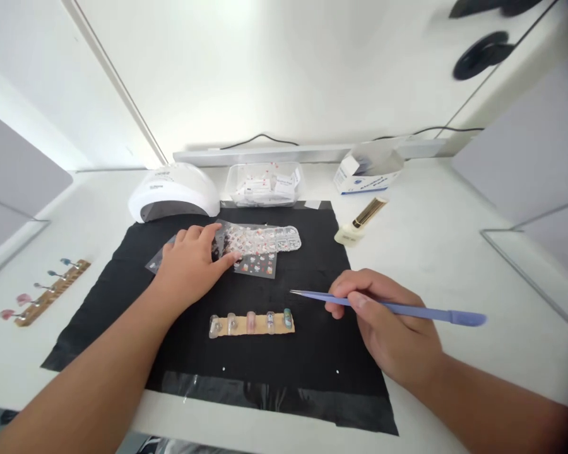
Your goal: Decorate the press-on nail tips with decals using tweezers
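Observation:
My left hand (189, 261) grips the near-left end of a clear sticker sheet (246, 239), thumb and index finger at its edges. Under it lies another sheet with small cartoon stickers (260, 265), and a clear compartment case (288, 239) sits at the right end. In my right hand (383, 315) is a pair of blue-purple tweezers (416, 310), held like a pen. Their metal tips point left over the black mat, touching nothing. Below the tips, a tan strip (260, 332) carries several decorated false nails (250, 321) in a row.
Behind stand a white nail lamp (174, 192), a clear plastic box (265, 183) of packets and an alcohol pads box (369, 170). A gold-capped bottle (360, 224) lies tilted at the black mat's (312, 353) right edge. Another strip with nails on stands (52, 293) is at left.

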The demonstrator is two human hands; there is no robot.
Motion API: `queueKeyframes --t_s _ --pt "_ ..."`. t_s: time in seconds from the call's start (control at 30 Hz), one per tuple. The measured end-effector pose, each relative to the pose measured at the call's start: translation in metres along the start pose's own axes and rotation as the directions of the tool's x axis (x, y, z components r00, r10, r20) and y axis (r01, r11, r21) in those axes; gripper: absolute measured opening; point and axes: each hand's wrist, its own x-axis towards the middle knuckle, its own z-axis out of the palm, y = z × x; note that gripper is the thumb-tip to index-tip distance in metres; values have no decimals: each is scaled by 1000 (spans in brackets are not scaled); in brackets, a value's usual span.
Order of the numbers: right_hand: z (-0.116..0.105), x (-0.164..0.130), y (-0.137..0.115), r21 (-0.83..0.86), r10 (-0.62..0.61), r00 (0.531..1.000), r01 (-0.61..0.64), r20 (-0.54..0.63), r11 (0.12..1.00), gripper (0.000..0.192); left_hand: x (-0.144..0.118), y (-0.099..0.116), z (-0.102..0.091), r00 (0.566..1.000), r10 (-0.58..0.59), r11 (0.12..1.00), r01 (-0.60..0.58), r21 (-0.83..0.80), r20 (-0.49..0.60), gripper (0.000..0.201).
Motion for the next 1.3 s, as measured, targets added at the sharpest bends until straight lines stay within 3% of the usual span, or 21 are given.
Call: queueKeyframes --t_s 0.1,0.23,0.67,0.83,0.93,1.1,1.3 --pt "0 0 1 -4 29 1000 -29 8 1000 17 0 8 1 998 -61 998 62 27 -22 75" --pt "-1 -1 4 -5 44 999 -44 18 999 17 0 12 0 995 -94 995 94 38 -17 80" --pt "-5 1 5 3 1 999 -1 43 1000 18 6 -2 7 986 -167 986 167 -7 -18 95" --pt "-4 1 6 27 -13 999 11 49 1000 18 9 -10 11 990 -132 985 127 -114 -41 98" --pt "-5 1 6 39 -27 998 25 51 999 19 11 -14 11 995 -78 959 58 -277 -61 87" --pt "-11 6 4 85 -77 997 74 29 994 21 8 -17 7 988 -31 802 -66 -594 -152 66" --pt "-13 5 -8 218 -274 962 264 15 940 17 -13 4 -3 970 17 443 -225 -868 -242 37"
